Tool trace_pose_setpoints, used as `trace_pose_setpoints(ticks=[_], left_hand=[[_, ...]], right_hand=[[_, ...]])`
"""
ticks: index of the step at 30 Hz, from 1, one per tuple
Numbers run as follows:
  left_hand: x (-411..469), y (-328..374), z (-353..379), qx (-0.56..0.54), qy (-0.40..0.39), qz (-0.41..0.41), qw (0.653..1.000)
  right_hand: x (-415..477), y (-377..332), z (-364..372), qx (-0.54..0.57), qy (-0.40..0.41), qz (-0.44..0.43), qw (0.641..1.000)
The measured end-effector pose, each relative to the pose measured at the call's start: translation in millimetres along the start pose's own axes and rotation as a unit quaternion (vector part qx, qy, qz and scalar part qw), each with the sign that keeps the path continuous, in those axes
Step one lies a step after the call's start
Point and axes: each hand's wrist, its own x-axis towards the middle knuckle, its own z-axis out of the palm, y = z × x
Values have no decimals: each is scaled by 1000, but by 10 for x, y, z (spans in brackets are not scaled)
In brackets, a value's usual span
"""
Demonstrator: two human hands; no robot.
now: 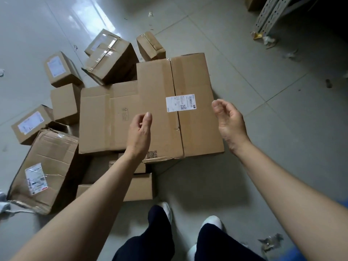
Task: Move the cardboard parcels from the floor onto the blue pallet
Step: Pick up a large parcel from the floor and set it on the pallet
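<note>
A heap of cardboard parcels lies on the tiled floor in front of me. The biggest one, a large box (195, 76) with a white label, sits highest at the centre. My left hand (139, 134) hovers over its near left part, fingers loosely curled, holding nothing. My right hand (228, 121) is at the box's right edge, palm turned inward, fingers apart and empty. A second wide box (105, 117) lies to the left of the big one. A crushed, taped box (47, 166) leans at the lower left. The blue pallet is not in view.
Several smaller parcels (60, 69) lie scattered behind and left of the heap. A grey metal shelf upright (271, 16) stands at the top right, with scraps of litter (271, 242) on the floor. My white shoes (211, 222) are just below the heap.
</note>
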Motion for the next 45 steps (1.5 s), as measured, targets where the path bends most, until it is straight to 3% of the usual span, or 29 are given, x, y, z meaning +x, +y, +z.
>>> trace_pose_setpoints(ticks=[7, 17, 27, 34, 40, 45], left_hand=[[585, -786, 273, 45, 25, -23, 998], [1380, -1670, 541, 128, 80, -139, 979], [1744, -1906, 559, 138, 85, -169, 972], [1909, -1724, 622, 297, 80, -172, 936], [1946, -1859, 669, 152, 62, -197, 967], [1998, -1887, 604, 22, 0, -254, 967]], right_hand=[[694, 786, 314, -71, -4, -20, 997], [1594, 1664, 426, -160, 33, -22, 986], [1981, 1995, 348, -187, 55, 33, 980], [2212, 2153, 200, -186, 38, 113, 975], [2250, 2212, 166, -166, 39, 130, 977], [2267, 2222, 163, -160, 38, 133, 977]])
